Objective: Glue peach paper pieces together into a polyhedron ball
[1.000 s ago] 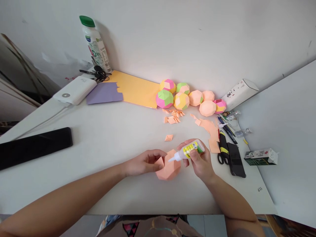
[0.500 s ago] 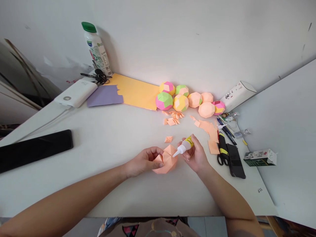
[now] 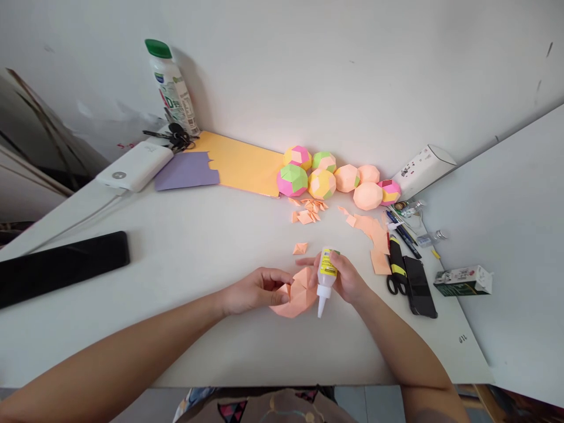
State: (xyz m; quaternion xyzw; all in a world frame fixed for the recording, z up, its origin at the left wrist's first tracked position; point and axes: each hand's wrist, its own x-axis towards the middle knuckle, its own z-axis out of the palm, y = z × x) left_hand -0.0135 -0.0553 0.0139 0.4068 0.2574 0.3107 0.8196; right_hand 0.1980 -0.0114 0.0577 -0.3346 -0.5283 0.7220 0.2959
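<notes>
My left hand (image 3: 255, 291) pinches the left edge of a partly built peach paper ball (image 3: 297, 301), made of folded facets, just above the desk. A small glue bottle (image 3: 326, 269) with a yellow label and white nozzle is gripped in my right hand (image 3: 346, 277). Its nozzle points down, in front of the ball's right side. Fingers of my right hand reach behind the bottle to the ball's upper right edge; whether they touch it I cannot tell. One folded peach paper piece (image 3: 300, 248) lies just beyond the ball.
Finished paper balls (image 3: 322, 183) line the wall, with folded peach pieces (image 3: 308, 211) before them. Paper scraps (image 3: 373, 232), scissors (image 3: 397, 267) and a phone (image 3: 420, 286) lie to the right. Orange card (image 3: 247, 164), a power bank (image 3: 134, 166) and a black device (image 3: 66, 267) are at left.
My right hand has turned the glue bottle so its nozzle swings from pointing left at the ball to pointing down. The ball has tilted and lowered slightly in my left hand.
</notes>
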